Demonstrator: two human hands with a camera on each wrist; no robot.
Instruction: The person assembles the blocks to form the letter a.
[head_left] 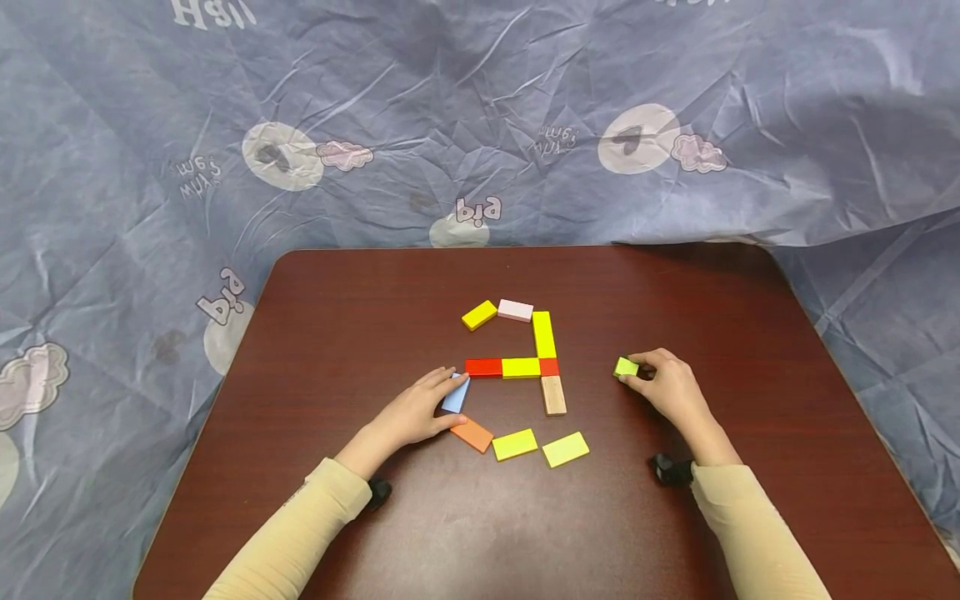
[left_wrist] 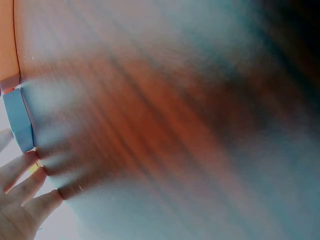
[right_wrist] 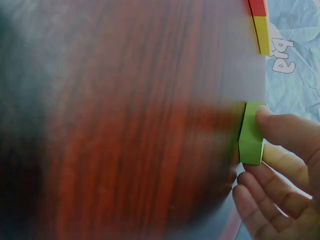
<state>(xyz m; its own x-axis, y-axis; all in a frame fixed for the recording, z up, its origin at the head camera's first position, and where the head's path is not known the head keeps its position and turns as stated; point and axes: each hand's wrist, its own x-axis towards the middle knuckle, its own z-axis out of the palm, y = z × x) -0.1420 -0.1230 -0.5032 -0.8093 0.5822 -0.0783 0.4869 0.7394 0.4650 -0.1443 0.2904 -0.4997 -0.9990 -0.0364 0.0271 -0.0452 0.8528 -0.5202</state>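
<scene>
My left hand [head_left: 415, 412] lies at the left of the block arrangement, fingertips on the upper end of a blue block [head_left: 456, 396]. Its thumb touches the end of an orange block [head_left: 474, 435]. In the left wrist view the blue block [left_wrist: 18, 120] is beside the fingertips, and the fingers are spread and fairly straight. Off to the right, my right hand [head_left: 670, 388] pinches a green block [head_left: 626, 367] between thumb and fingers. The right wrist view shows the thumb on one face of this green block [right_wrist: 251, 132], with fingers behind and below it.
A red block [head_left: 483, 368], a yellow block [head_left: 521, 368], a small red block end [head_left: 549, 367] and a plain wooden block [head_left: 554, 395] join in the middle. A pink block [head_left: 515, 310] and several yellow blocks [head_left: 514, 444] lie around them on the brown table [head_left: 360, 300]. A patterned cloth [head_left: 390, 125] hangs behind.
</scene>
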